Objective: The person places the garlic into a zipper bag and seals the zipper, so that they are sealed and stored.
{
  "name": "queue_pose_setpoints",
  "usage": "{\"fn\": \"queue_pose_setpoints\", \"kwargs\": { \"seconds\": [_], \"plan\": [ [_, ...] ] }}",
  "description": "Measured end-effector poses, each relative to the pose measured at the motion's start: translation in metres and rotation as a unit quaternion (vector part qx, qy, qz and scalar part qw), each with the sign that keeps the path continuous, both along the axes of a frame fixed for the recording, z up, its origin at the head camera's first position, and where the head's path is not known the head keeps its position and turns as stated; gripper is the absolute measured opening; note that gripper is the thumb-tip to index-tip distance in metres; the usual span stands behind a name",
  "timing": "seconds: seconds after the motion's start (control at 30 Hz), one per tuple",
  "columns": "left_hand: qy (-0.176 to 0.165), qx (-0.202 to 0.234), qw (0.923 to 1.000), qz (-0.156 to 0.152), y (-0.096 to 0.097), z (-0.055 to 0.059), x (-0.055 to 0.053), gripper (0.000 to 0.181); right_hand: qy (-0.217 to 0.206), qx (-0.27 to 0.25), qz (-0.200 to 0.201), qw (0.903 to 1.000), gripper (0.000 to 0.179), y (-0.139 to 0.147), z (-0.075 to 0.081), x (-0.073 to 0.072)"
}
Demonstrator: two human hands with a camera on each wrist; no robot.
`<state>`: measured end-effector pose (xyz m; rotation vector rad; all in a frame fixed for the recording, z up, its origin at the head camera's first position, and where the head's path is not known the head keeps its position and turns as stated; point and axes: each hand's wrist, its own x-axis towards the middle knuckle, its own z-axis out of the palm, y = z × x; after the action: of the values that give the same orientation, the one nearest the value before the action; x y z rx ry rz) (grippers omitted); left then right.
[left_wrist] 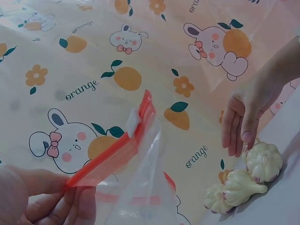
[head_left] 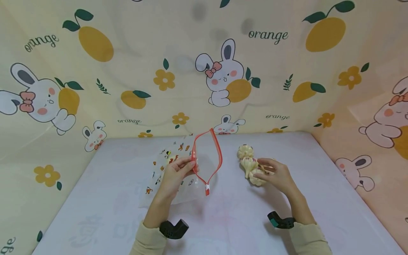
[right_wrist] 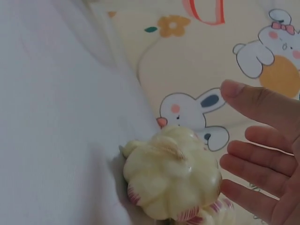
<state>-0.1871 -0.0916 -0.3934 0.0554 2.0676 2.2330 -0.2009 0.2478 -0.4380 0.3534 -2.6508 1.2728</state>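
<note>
Cream round garlic bulbs — likely reach step; right grip unclosed alongside, left grip pinching clear red-zippered plastic bag — next move requires closure.

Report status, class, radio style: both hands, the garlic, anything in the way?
Left hand pinching bag by red rim, mouth open. Right hand at garlic, fingers not closed. No obstacle visible between garlic and bag.

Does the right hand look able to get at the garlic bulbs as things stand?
Probably yes: the right hand is beside the garlic bulbs, open and empty, with no visible obstacle between.
</note>
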Motion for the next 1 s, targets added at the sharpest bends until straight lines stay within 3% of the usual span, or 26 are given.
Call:
{"fn": "queue_pose_setpoints", "kwargs": {
  "seconds": [0.23,0.63,1.0],
  "plan": [
    [0.001,0.010,0.9999,-0.005,0.002,0.002,0.000,0.029,-0.034,0.008,-0.001,0.9994,0.052,0.005,0.000,-0.001],
    [-0.008,0.000,1.0000,0.003,0.002,0.000,0.001,0.029,-0.051,0.031,0.009,0.9982,0.049,0.009,-0.008,-0.005],
    [-0.004,-0.003,1.0000,0.006,0.002,0.000,0.001,0.027,-0.072,0.051,0.042,0.9952,0.053,0.012,-0.008,-0.006]
  ]
}}
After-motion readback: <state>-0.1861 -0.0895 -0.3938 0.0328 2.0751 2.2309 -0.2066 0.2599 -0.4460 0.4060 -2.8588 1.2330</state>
